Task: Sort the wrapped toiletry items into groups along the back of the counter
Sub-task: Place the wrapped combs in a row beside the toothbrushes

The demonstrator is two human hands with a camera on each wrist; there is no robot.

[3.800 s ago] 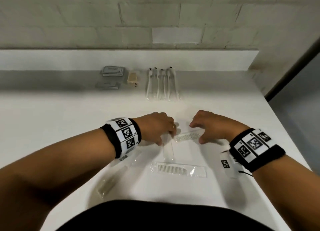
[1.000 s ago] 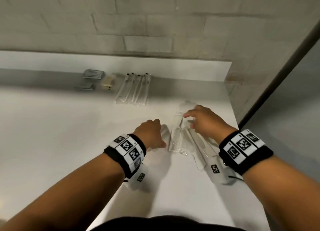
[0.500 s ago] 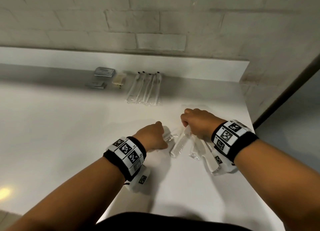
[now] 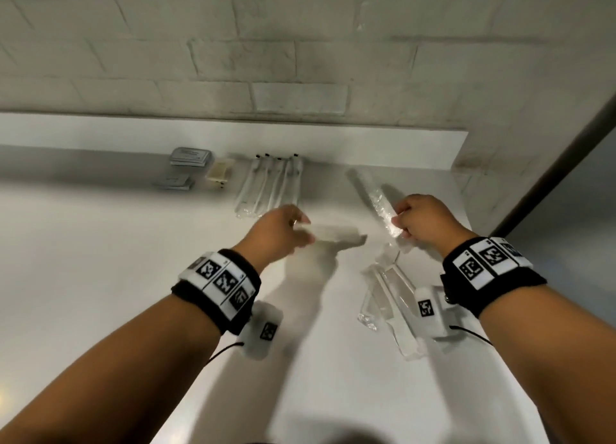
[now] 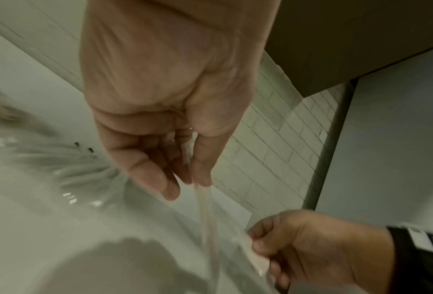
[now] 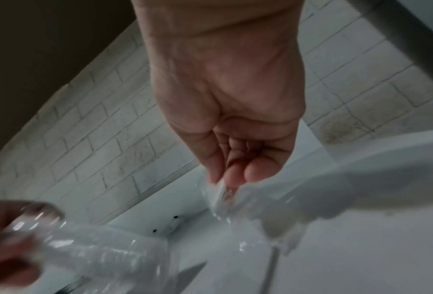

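Both wrist views are pretty smeared, so the clear wrappers barely read. Left hand (image 4: 280,231), mid-frame, pinches one wrapped comb (image 4: 336,235) between thumb and fingers. Right hand (image 4: 425,221), at center right, fingers curled, grips another comb (image 4: 376,198) angled toward the back wall. More combs (image 4: 386,297) lie lower right on the counter (image 4: 100,277).

Glossy clear plastic wrappers (image 4: 376,196); smooth white counter (image 4: 100,260).
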